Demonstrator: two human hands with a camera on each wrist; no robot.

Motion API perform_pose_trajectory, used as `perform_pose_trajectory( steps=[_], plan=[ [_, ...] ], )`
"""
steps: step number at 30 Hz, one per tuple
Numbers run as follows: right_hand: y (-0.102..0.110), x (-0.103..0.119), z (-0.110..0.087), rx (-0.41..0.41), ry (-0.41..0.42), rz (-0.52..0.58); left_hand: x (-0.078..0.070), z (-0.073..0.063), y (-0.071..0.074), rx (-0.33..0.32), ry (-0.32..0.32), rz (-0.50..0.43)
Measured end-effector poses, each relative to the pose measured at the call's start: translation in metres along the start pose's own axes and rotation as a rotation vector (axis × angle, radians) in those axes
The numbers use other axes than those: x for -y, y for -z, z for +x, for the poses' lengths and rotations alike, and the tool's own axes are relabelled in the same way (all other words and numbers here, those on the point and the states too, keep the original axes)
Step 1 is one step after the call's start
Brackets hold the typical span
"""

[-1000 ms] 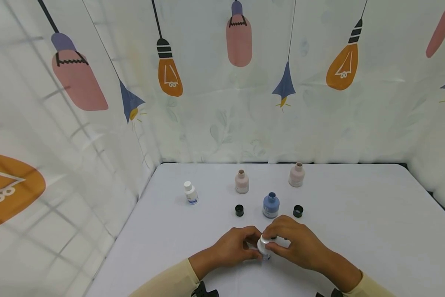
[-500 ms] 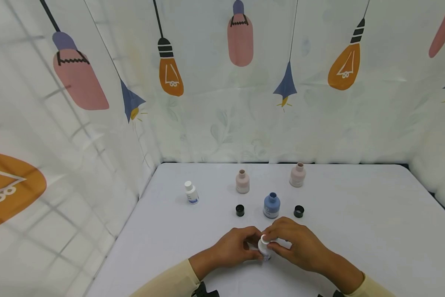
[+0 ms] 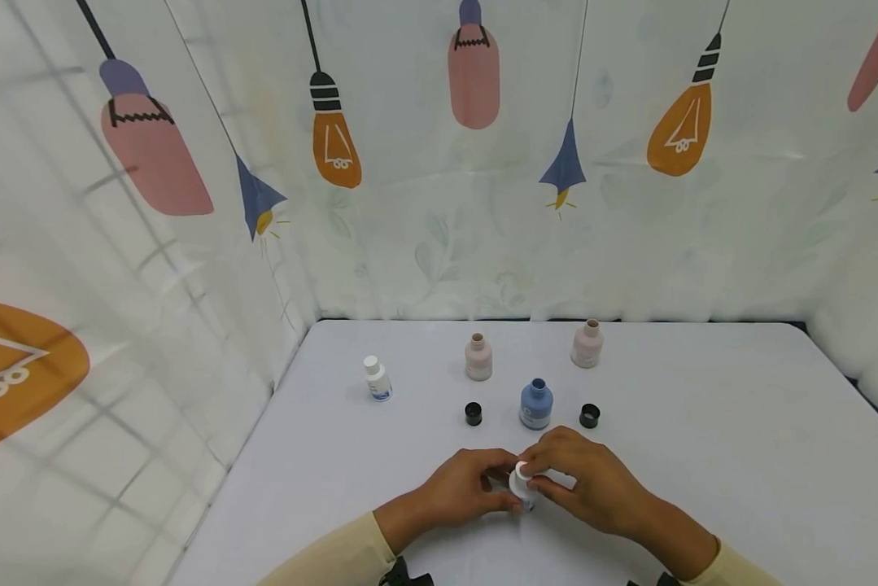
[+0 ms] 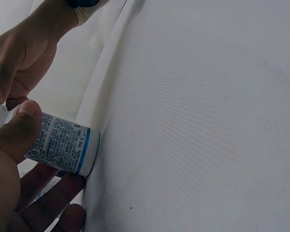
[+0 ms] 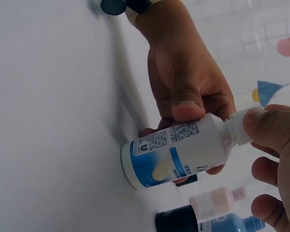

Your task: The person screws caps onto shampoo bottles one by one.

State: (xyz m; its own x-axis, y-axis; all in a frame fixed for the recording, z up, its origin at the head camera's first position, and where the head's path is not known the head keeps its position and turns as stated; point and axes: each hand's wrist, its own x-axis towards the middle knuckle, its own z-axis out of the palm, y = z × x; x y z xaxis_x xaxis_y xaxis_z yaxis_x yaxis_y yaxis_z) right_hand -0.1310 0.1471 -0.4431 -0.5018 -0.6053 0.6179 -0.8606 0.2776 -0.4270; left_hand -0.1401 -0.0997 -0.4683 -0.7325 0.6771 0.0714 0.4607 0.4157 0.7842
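Head view: white bottle (image 3: pixel 517 488) low at 5 o'clock, left hand (image 3: pixel 462 490) gripping its body, right hand (image 3: pixel 588 482) pinching its cap (image 5: pixel 239 126). Likely best: brace body, turn only cap, avoid knocking blue bottle (image 3: pixel 536 406) at its 12 o'clock.

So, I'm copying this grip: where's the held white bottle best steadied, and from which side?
I'd probably grip the white bottle round its body, from the left like the left hand: it's wide and cylindrical, leaving the narrower cap to the right hand.
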Motion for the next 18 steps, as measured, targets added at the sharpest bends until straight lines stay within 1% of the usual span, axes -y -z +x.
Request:
perform_pose_trajectory(
  steps=[7,12,15,18],
  plan=[
    [0.0009,0.0006,-0.0001,-0.012,0.029,-0.013,-0.0004,0.0009,0.0005,0.010,-0.004,0.017],
    [0.0027,0.0014,-0.0002,0.017,-0.009,-0.005,0.0007,0.0017,0.0006,0.021,-0.002,0.014],
    [0.0029,0.0008,-0.0003,0.030,-0.026,0.020,0.0017,0.0021,0.0009,0.023,-0.005,0.010],
    [0.0026,-0.0005,-0.0003,0.032,-0.021,0.041,0.0023,0.0022,0.0015,0.025,-0.005,0.005]
  ],
)
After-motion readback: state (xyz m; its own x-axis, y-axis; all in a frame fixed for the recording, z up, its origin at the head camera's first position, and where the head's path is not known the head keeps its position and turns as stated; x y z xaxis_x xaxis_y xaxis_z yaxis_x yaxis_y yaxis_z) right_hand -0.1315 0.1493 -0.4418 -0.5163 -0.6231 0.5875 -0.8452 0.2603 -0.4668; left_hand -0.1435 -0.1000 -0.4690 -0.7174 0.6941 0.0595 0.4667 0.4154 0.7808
